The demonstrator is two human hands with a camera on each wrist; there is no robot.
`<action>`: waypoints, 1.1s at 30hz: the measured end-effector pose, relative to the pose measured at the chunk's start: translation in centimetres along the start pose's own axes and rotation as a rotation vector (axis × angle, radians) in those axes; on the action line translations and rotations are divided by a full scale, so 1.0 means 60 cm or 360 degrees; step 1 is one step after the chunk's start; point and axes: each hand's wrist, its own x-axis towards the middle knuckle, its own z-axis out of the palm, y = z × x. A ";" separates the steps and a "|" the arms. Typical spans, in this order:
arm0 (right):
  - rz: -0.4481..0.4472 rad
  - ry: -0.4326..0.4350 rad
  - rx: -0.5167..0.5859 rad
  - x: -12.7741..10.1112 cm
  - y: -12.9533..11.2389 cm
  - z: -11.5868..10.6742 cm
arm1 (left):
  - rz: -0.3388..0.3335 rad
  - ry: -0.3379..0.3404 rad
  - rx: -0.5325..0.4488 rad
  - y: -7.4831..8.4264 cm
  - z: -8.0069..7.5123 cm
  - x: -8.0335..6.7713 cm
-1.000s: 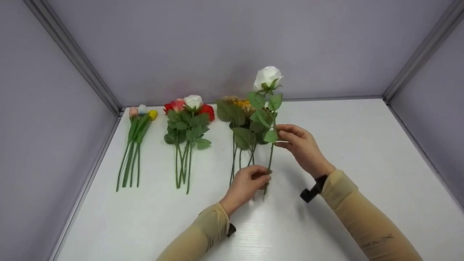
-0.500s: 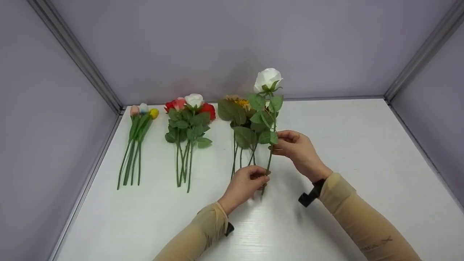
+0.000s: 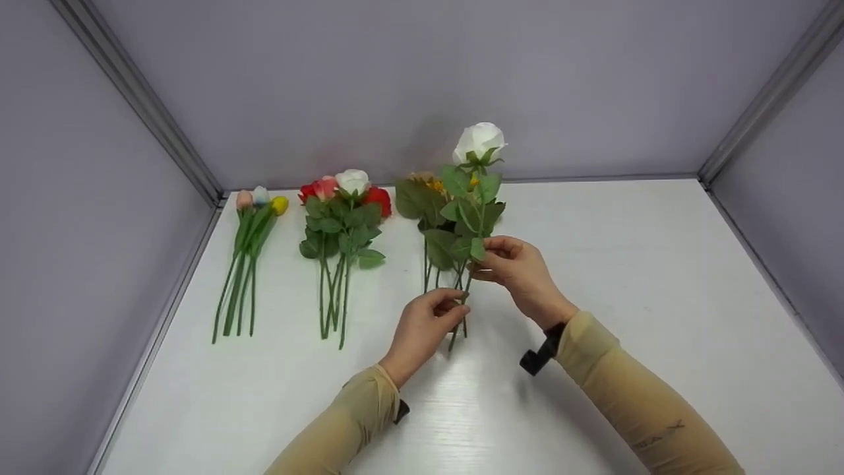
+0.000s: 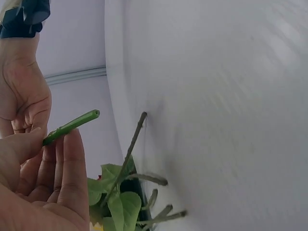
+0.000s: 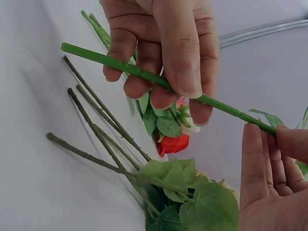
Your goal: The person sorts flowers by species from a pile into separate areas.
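Observation:
A white rose (image 3: pixel 479 140) on a long green stem (image 5: pixel 144 74) stands upright above the white table (image 3: pixel 626 277). My left hand (image 3: pixel 453 309) pinches the stem near its lower end, thumb on top and fingers curled under. My right hand (image 3: pixel 484 258) pinches the same stem higher up, just under the lowest leaves (image 3: pixel 469 210). The right wrist view shows the left hand (image 5: pixel 163 53) wrapped around the stem and the right hand (image 5: pixel 274 178) at the lower right. The stem's cut end (image 4: pixel 72 126) sticks out past my left fingers (image 4: pixel 62 183).
A leafy bunch with yellow flowers (image 3: pixel 428 211) lies right behind the held rose, its stems (image 5: pixel 106 139) on the table. Left of it lie a bunch of red, pink and white roses (image 3: pixel 339 231) and a bunch of tulips (image 3: pixel 249 264). Grey walls enclose the table.
Both hands have carried the white rose a little to the left, so it now stands in front of the yellow-flowered bunch. The grips are unchanged.

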 end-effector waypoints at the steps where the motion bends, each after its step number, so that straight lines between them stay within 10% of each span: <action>1: 0.0000 -0.0014 -0.0004 0.003 0.002 0.007 | 0.0004 0.0014 0.0014 -0.001 -0.007 -0.002; 11: -0.0067 -0.0156 -0.0199 0.029 0.020 0.088 | -0.0098 0.0159 0.0103 -0.015 -0.092 -0.018; 24: -0.0839 -0.0481 -0.2388 0.047 0.034 0.124 | -0.0382 0.0459 0.0217 -0.058 -0.223 -0.017; 33: -0.0989 -0.0650 -0.2654 0.048 0.042 0.149 | -0.0519 0.0386 0.0282 -0.080 -0.226 -0.003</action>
